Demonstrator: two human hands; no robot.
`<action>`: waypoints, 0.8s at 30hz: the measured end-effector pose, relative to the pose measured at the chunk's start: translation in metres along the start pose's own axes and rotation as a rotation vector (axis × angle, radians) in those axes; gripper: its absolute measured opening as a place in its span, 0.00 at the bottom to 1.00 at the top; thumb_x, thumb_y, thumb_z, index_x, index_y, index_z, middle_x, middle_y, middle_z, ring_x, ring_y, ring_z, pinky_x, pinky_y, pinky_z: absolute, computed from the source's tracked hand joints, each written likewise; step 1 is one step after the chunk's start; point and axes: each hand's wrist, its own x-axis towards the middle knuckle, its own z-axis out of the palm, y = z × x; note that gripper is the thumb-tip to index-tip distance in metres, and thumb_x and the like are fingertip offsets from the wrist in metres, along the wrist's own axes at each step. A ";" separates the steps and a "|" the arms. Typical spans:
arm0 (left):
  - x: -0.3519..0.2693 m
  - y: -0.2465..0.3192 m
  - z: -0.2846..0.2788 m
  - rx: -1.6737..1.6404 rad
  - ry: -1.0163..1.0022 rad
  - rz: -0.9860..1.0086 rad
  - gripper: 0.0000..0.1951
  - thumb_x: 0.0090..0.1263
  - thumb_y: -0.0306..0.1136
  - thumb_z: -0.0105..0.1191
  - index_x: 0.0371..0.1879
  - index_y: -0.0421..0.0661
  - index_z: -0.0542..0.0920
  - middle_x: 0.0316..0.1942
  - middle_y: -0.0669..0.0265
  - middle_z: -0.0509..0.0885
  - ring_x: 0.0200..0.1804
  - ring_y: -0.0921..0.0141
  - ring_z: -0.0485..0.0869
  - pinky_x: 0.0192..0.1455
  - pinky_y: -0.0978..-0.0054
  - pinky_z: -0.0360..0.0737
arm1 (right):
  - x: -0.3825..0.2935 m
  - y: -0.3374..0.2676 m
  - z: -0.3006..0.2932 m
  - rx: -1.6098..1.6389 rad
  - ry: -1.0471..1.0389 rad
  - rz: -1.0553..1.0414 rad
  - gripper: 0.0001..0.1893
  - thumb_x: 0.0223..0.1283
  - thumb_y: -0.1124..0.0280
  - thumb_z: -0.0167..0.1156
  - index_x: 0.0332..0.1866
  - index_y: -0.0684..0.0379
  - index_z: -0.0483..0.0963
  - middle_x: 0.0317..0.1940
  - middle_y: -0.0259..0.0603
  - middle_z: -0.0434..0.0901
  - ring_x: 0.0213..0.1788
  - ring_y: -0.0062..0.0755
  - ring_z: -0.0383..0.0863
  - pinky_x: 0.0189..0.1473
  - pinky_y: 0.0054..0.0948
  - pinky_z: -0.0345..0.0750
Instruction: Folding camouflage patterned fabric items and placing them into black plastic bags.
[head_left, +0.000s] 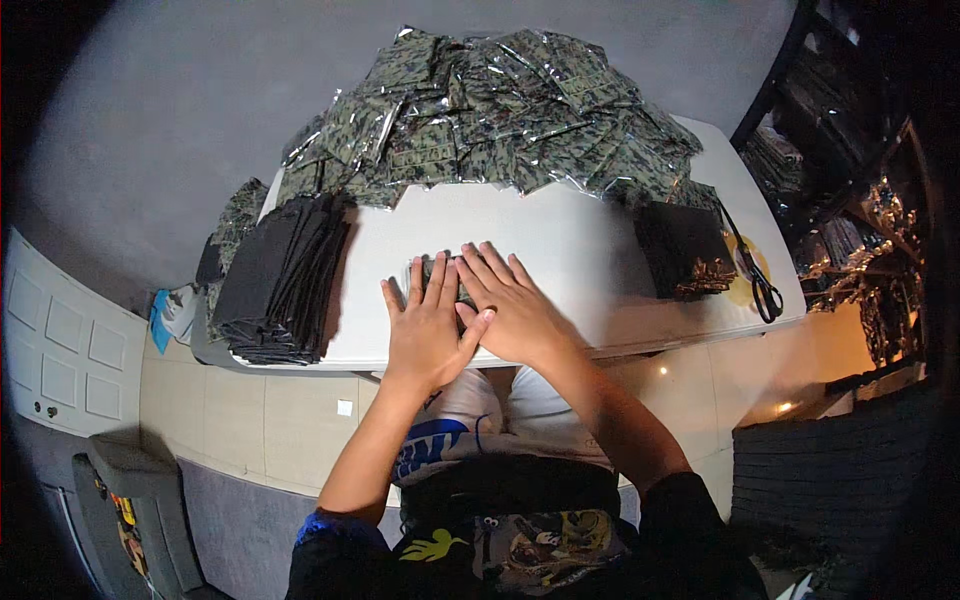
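Observation:
My left hand (427, 326) and my right hand (517, 311) lie palm down side by side near the white table's (480, 217) front edge, fingers spread, the thumbs crossing. Both press on a small camouflage item in clear plastic (414, 271), mostly hidden beneath them. Across the back of the table spreads a large heap of camouflage cloth packets in clear plastic (487, 120). To the left of my hands stands a stack of folded black cloth (281, 285); a smaller black stack (679, 244) sits at the right.
Black-handled scissors (765, 292) lie at the table's right edge, partly over a yellowish round item (739, 281). Further camouflage pieces (240, 217) hang or lie at the left edge. Dark shelving with shiny packets (847, 247) stands at the right. A grey chair (139, 510) is at lower left.

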 end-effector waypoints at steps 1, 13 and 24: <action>0.001 0.000 0.000 0.017 -0.005 -0.001 0.48 0.84 0.69 0.43 0.88 0.37 0.63 0.90 0.48 0.61 0.92 0.42 0.54 0.87 0.21 0.39 | 0.000 0.000 0.000 -0.006 -0.008 0.003 0.38 0.87 0.47 0.47 0.90 0.62 0.59 0.92 0.49 0.57 0.94 0.52 0.48 0.92 0.56 0.48; -0.002 -0.003 -0.009 -0.031 -0.065 -0.103 0.45 0.85 0.66 0.44 0.90 0.43 0.61 0.92 0.51 0.59 0.92 0.44 0.53 0.89 0.26 0.40 | -0.005 0.004 -0.007 -0.040 -0.018 -0.014 0.39 0.86 0.47 0.50 0.89 0.65 0.60 0.92 0.52 0.56 0.94 0.51 0.51 0.92 0.54 0.50; -0.019 -0.025 -0.010 0.013 -0.031 -0.098 0.41 0.88 0.60 0.44 0.90 0.45 0.62 0.91 0.51 0.60 0.93 0.52 0.56 0.90 0.31 0.41 | -0.026 0.009 -0.012 -0.056 0.017 -0.018 0.40 0.87 0.44 0.49 0.88 0.66 0.61 0.90 0.54 0.59 0.92 0.50 0.56 0.91 0.54 0.51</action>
